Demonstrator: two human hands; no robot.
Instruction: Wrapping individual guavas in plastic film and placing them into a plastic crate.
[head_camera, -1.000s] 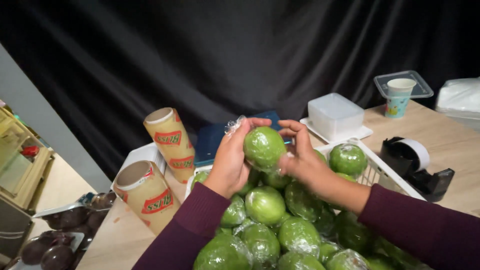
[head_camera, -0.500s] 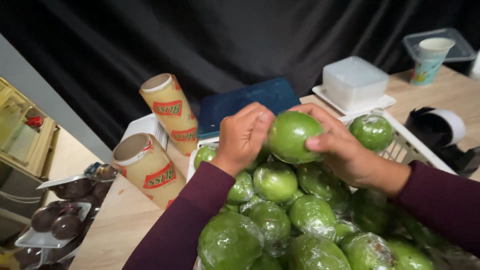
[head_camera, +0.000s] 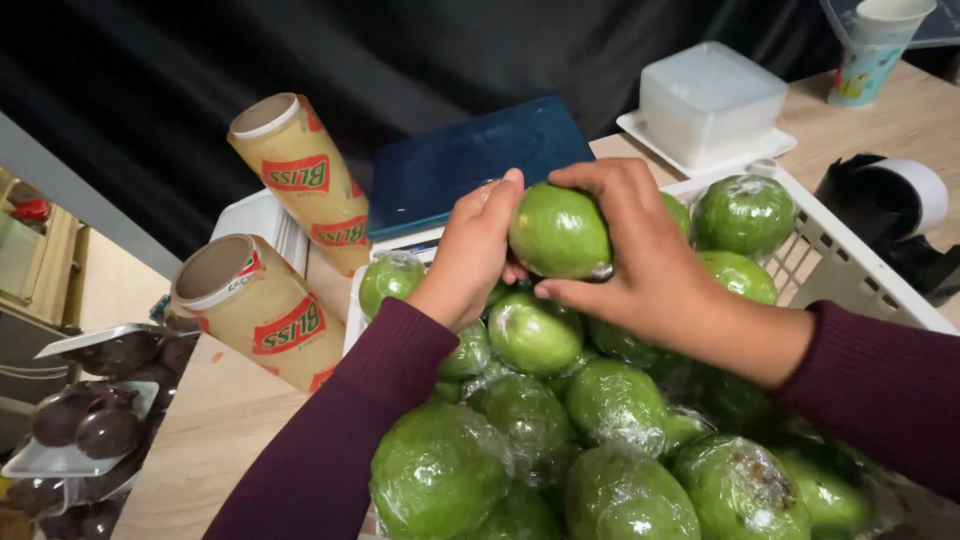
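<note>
Here, two bare hands in dark red sleeves hold one green fruit (head_camera: 558, 231) wrapped in clear film, just above a white plastic basket (head_camera: 838, 262) heaped with more wrapped green fruits (head_camera: 540, 440). The left hand (head_camera: 473, 250) presses against the fruit's left side, fingers together and curled onto it. The right hand (head_camera: 640, 262) clamps it from the right, fingers over the top and thumb beneath. Behind the basket lies a dark blue flat scale (head_camera: 470, 162). Left of the basket, two rolls of cling film (head_camera: 280, 240) lean on the wooden table (head_camera: 190, 440). Further left sit trays of dark purple fruit (head_camera: 85, 420). Right of the basket stands a black tape dispenser (head_camera: 890, 215).
</note>
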